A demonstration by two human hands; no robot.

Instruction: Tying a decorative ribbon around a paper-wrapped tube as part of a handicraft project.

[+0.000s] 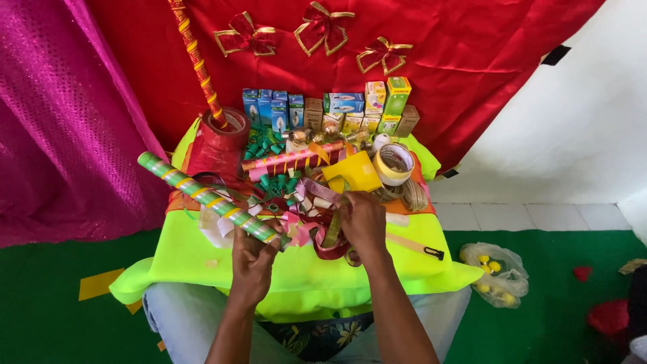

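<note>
Holding one end of a green-and-yellow striped stick (209, 197), the left hand (255, 261) is clenched around it; the stick slants up and left over the counter (202, 259), which is draped in bright yellow-green cloth. Right hand (364, 219) pinches a gold-green ribbon strip (332, 232) just beside the stick's held end.

Judged progress: this stick already looks fully wrapped; the ribbon end is not yet fixed to anything that I can see.

Counts: wrapped sticks, 3 (one in hand, a pink-striped one (293, 158) lying flat, an orange-red one (197, 64) leaning upright). Tape rolls, 2 (red (228, 131), pale yellow (394, 164)). Red-gold bows (322, 27) on backdrop, 3. Small boxes (337, 108) at rear: a dozen or so, exact number unclear. Loose ribbon scraps: too tangled to count.
</note>
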